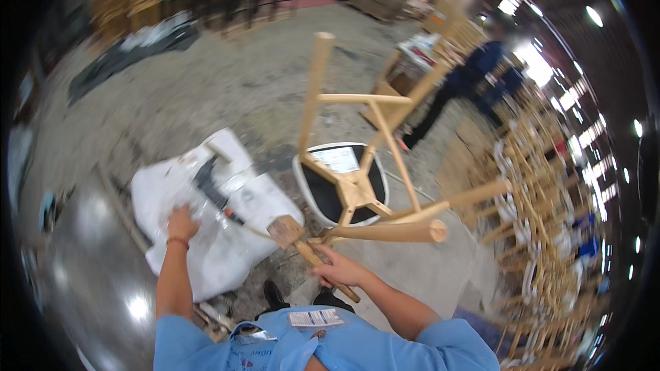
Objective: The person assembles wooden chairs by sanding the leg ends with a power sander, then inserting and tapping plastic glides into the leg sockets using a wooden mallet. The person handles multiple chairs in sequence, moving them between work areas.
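Note:
My right hand [338,268] is closed around the handle of a wooden mallet [284,231], whose blocky head points up and left. Just beyond it an upside-down chair [357,189] of pale wood shows its legs and crossbars in the air, with a black seat underside [320,194] rimmed in white. My left hand [182,223] is over a white foam sheet [206,271], fingers slightly apart and somewhat blurred, with nothing visible in them. A dark cordless power tool [210,185] lies on the sheet near that hand, under or beside clear plastic.
A shiny metal surface [103,282] lies at the left. Chair frames [543,247] are stacked in rows along the right. Farther off, a person in dark clothes [474,75] stands by a table [419,51]. Dark sheeting [130,58] lies on the concrete floor at the far left.

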The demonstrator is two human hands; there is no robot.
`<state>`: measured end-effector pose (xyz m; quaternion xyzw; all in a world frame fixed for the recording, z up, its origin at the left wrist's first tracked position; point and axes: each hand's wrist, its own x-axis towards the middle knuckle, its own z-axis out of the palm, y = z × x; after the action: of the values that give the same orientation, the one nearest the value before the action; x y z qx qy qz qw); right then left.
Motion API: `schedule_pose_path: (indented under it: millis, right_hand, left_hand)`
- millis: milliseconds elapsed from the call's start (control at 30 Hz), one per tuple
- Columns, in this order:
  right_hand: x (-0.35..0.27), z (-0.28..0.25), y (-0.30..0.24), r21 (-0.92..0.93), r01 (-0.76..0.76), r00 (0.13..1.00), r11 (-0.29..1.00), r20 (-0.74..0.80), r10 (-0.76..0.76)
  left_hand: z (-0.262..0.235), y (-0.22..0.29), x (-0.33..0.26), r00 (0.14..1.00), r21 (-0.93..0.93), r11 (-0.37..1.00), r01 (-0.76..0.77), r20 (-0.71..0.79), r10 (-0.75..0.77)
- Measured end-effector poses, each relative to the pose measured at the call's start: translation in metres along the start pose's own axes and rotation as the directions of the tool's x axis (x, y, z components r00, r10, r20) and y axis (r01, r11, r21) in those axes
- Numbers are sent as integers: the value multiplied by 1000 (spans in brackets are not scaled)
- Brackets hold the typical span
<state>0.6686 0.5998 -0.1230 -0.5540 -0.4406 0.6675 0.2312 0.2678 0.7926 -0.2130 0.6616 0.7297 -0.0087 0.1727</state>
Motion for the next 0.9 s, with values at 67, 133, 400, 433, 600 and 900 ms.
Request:
schedule_pose_path:
  millis: [67, 133, 400, 433, 600, 900]
  right_hand:
    - [-36, -29, 47, 17, -121, 982, 993, -143, 122]
    - [-72, -35, 85, -15, -201, 927, 979, -325, 186]
    - [-152, 5, 206, 434, -318, 641, 843, -556, 529]
    - [-155, 8, 215, 455, -324, 622, 829, -558, 549]
    - [-171, 14, 243, 481, -355, 579, 801, -560, 593]
    - [-197, 7, 241, 454, -337, 566, 825, -602, 563]
  left_hand:
    - [6, 13, 0, 998, 50, 998, -23, -55, 26]
    - [4, 21, -5, 997, 38, 999, -25, -67, 28]
    - [-13, 27, -26, 962, -56, 981, -188, -212, 172]
    - [-17, 24, -23, 950, -33, 975, -221, -234, 207]
    - [-22, 22, -20, 931, 62, 957, -284, -219, 290]
    - [-25, 12, -28, 864, 95, 892, -442, -222, 452]
